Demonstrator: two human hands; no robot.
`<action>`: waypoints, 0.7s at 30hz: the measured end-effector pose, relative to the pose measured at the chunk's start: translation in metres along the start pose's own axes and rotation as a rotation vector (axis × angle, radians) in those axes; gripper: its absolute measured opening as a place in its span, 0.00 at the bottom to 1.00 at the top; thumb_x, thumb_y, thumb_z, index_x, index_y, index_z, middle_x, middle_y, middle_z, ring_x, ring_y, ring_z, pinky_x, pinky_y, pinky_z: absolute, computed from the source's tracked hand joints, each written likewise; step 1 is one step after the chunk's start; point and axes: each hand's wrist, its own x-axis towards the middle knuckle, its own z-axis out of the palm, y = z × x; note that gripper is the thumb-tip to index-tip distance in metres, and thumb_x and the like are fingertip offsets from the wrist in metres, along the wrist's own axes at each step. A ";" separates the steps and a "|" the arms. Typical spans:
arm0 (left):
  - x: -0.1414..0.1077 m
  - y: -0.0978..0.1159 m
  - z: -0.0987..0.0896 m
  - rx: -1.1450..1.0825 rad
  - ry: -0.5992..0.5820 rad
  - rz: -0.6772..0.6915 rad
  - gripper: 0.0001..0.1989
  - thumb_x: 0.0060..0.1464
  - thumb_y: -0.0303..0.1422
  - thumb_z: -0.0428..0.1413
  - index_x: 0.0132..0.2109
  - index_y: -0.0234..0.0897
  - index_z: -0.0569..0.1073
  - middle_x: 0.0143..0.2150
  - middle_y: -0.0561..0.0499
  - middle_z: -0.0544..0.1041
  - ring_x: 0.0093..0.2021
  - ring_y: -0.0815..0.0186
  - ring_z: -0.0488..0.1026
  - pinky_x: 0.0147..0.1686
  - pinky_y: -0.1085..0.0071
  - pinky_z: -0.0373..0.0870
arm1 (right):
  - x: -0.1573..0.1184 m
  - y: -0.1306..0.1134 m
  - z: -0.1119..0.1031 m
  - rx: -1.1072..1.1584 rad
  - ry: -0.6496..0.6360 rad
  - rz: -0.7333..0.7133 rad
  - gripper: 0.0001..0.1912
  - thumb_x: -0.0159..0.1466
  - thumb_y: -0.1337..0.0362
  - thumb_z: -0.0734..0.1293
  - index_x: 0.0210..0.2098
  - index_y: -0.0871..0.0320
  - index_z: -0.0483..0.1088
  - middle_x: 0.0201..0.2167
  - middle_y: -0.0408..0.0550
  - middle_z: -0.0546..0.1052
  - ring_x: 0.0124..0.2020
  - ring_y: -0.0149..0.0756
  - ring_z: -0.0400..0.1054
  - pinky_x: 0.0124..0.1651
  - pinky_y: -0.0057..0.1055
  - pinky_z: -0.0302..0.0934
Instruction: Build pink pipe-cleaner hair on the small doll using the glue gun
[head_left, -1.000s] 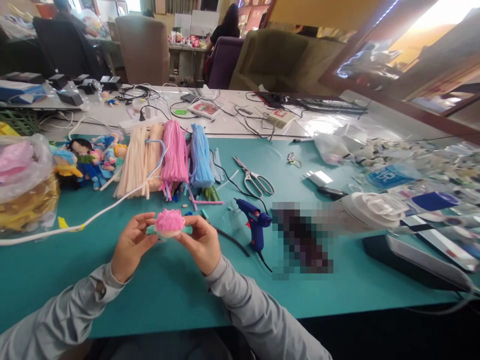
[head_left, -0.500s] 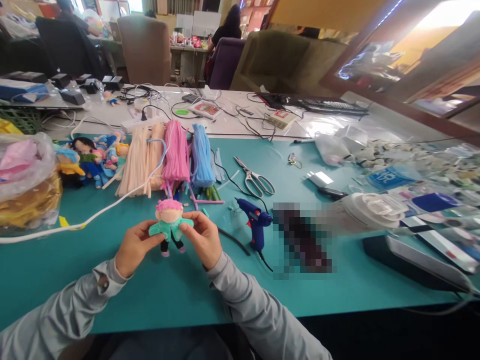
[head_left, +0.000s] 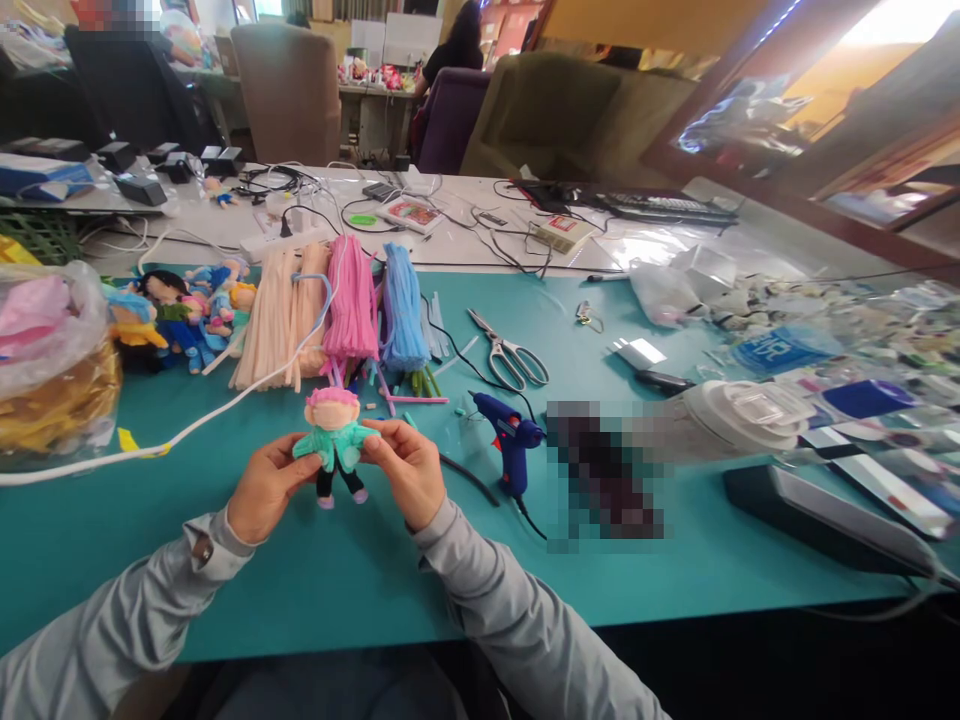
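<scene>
A small doll (head_left: 337, 445) with pink hair, a mint-green jacket, black trousers and lilac shoes is held upright between my two hands, above the green mat. My left hand (head_left: 264, 485) pinches its arm on the left side. On the other side, my right hand (head_left: 409, 470) pinches the opposite arm. Just past the doll stand bundles of pipe cleaners: peach (head_left: 274, 325), pink (head_left: 351, 305) and blue (head_left: 405, 310). Right of my right hand lies a blue glue gun (head_left: 514, 440), with scissors (head_left: 508, 350) beyond it.
Several other dolls (head_left: 180, 310) lie at the left beside a plastic bag (head_left: 52, 350). A white cable (head_left: 217, 410) crosses the mat. At the right are a white lidded container (head_left: 739, 420), a dark stand-like object (head_left: 825, 525) and many plastic-wrapped items. A blurred patch hides something near the glue gun.
The doll has shifted slightly left and tilted so that more of its jacket front and legs show. Both hands keep their pinch on its arms.
</scene>
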 end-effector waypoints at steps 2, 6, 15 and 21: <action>0.000 0.000 -0.001 -0.018 -0.009 -0.007 0.19 0.29 0.35 0.73 0.32 0.35 0.78 0.28 0.52 0.80 0.28 0.62 0.78 0.30 0.66 0.78 | 0.000 0.000 0.000 -0.003 0.009 0.001 0.23 0.46 0.46 0.78 0.32 0.58 0.77 0.24 0.43 0.79 0.26 0.34 0.74 0.37 0.38 0.75; 0.000 -0.002 -0.003 -0.063 -0.022 -0.010 0.21 0.31 0.34 0.72 0.36 0.35 0.77 0.29 0.52 0.81 0.28 0.64 0.78 0.29 0.68 0.77 | 0.000 0.001 0.000 -0.001 0.015 0.027 0.24 0.46 0.47 0.78 0.33 0.58 0.77 0.24 0.43 0.79 0.26 0.33 0.74 0.37 0.36 0.74; 0.001 -0.003 -0.003 -0.020 0.002 0.033 0.21 0.31 0.32 0.71 0.36 0.35 0.76 0.30 0.53 0.80 0.30 0.65 0.78 0.33 0.70 0.76 | 0.001 0.001 0.000 0.004 -0.106 -0.011 0.25 0.45 0.52 0.79 0.38 0.57 0.74 0.29 0.42 0.78 0.31 0.34 0.74 0.40 0.35 0.72; 0.001 -0.003 -0.005 0.015 -0.031 0.039 0.20 0.33 0.31 0.71 0.37 0.34 0.75 0.29 0.54 0.79 0.28 0.66 0.76 0.30 0.70 0.74 | 0.001 0.004 0.001 -0.013 -0.122 -0.042 0.23 0.44 0.52 0.80 0.32 0.55 0.69 0.27 0.41 0.76 0.30 0.34 0.72 0.38 0.36 0.72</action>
